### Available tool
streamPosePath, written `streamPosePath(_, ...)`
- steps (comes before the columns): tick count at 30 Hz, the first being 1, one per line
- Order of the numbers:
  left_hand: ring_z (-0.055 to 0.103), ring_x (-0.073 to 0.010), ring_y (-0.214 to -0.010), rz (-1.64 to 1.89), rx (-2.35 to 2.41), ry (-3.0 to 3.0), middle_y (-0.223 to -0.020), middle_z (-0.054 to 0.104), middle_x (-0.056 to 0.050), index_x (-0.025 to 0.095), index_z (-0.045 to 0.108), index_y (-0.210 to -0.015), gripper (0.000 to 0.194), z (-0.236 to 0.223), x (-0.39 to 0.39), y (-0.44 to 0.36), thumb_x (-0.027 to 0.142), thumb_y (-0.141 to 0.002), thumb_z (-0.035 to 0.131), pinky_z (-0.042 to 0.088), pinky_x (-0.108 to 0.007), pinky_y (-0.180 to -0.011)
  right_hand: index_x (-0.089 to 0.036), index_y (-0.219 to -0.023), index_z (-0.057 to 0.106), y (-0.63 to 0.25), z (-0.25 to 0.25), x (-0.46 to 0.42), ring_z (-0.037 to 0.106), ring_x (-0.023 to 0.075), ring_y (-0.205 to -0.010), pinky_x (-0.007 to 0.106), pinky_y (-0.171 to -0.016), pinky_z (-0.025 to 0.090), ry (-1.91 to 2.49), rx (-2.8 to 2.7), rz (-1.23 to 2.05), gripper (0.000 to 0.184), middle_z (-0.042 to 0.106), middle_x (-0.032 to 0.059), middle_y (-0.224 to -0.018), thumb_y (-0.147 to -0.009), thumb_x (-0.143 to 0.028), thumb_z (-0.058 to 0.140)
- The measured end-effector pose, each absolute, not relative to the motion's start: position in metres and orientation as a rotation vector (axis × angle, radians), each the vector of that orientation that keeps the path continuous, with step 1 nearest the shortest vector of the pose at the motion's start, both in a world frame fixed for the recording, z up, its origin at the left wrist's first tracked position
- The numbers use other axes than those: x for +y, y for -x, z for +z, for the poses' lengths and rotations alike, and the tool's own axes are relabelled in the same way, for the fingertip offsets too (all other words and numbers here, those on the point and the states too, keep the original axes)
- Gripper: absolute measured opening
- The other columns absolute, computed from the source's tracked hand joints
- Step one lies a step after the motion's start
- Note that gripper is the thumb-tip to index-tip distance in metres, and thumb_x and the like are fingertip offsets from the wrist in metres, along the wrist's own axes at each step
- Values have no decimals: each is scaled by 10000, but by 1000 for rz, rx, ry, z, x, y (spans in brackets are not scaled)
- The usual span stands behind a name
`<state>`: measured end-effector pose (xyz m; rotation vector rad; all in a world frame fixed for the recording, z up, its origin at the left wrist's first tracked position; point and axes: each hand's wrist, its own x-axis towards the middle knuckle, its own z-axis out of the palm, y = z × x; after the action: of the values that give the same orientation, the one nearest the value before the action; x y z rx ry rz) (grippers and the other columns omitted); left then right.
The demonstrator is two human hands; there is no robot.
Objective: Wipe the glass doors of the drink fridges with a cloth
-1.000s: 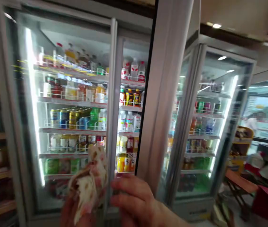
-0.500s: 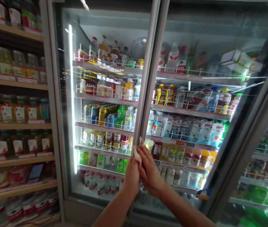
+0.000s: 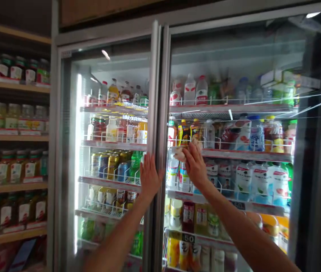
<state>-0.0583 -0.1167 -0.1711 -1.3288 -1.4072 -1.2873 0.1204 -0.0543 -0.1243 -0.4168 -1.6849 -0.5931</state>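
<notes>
Raised in front of a glass-door drinks fridge, my right hand [image 3: 197, 167] has its fingers closed on a pale crumpled cloth [image 3: 180, 154] at the glass of the right door [image 3: 234, 49]. Part of the cloth pokes out beyond the fingertips. My left hand [image 3: 150, 175] has its fingers stretched out at the inner edge of the left door, beside the metal frame [image 3: 154, 87]. Nothing shows in that hand. Both doors are shut, with the upright frames between my hands.
Behind the glass, wire-edged shelves hold bottles, cans [image 3: 112, 166] and cartons. Wooden shelves [image 3: 13, 138] with rows of jars and bottles stand on the left. A phone-like dark slab [image 3: 23, 254] leans on a lower left shelf. Ceiling lights reflect in the glass.
My hands, together at the central frame before, are now apart. The right one has moved up and right onto the right door with the cloth; the left is flat. The view has tilted upward.
</notes>
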Motion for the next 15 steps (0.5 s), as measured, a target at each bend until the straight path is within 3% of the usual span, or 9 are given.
streamPosePath(4, 31, -311, -1376, -1165, -1371, 1294, -1441, 294, -141, 104, 335, -1346, 631, -182, -75, 72, 409, -815, 486, 226, -523, -1086, -176, -1295, 447, -88, -118, -27, 228, 263, -1354, 516, -1065, 296, 394, -1910, -744, 457, 394, 98, -1400, -845, -116, 398)
streamPosePath(8, 56, -278, -1381, -1154, -1273, 1322, -1460, 261, -121, 142, 291, -1372, 625, -191, -60, 88, 363, -819, 479, 224, -491, -1100, -171, -1325, 406, -77, -114, -10, 244, 267, -1348, 511, -1081, 254, 319, -1995, -838, 491, 377, 96, -1411, -836, -137, 443)
streamPosePath(13, 65, -280, -1381, -1190, -1332, 1297, -1471, 212, -152, 124, 242, -1384, 662, -189, -65, 84, 352, -813, 488, 211, -503, -1096, -206, -1302, 446, -162, -72, 7, 248, 251, -1345, 527, -1081, 172, 501, -1821, -819, 424, 402, 70, -1399, -888, -177, 364)
streamPosePath(15, 83, -274, -1380, -1184, -1348, 1247, -1471, 195, -173, 108, 228, -1385, 654, -185, -67, 70, 319, -817, 475, 181, -509, -1101, -171, -1295, 457, -208, -54, 16, 211, 267, -1353, 534, -1054, 155, 673, -1633, -744, 425, 385, 104, -1404, -903, -291, 346)
